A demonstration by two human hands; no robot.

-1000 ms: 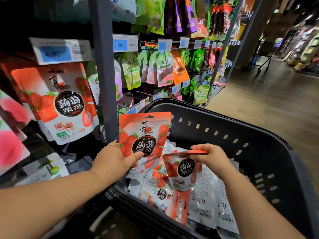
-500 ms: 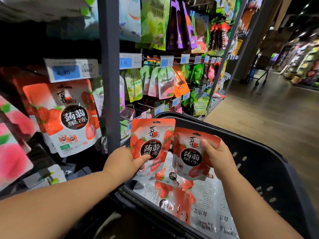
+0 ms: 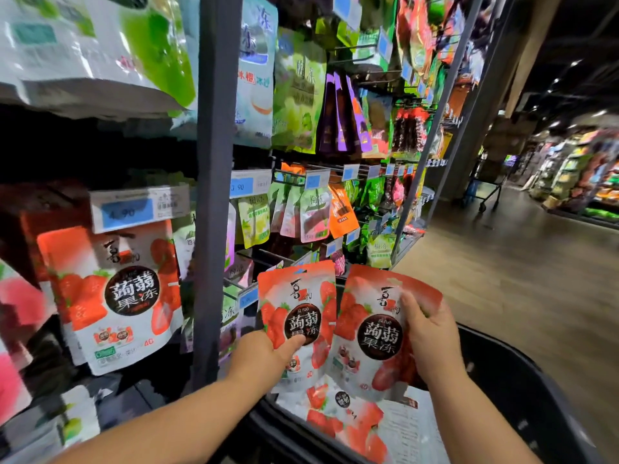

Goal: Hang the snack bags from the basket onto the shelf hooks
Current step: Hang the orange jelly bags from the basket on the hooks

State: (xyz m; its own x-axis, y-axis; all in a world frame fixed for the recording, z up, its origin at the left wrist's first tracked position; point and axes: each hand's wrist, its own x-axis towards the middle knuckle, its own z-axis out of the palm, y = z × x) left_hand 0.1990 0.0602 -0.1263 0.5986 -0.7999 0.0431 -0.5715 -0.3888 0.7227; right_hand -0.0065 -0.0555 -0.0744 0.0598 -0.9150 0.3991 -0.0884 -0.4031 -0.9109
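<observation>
Left of the grey post (image 3: 214, 195) a matching shelf bag (image 3: 114, 296) hangs, so I judge that spot is the goal. Right of the post, my left hand (image 3: 259, 356) pinches the first bag (image 3: 298, 306) and my right hand (image 3: 432, 339) grips the second bag (image 3: 371, 329), fingers clenched on each, tops up for hooking, above the basket (image 3: 519, 396).

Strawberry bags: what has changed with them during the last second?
The right hand lifted the second bag up out of the basket and turned it upright, beside the first bag, which the left hand holds. The left hand kept its grip; the spare bags stayed in the basket.
</observation>
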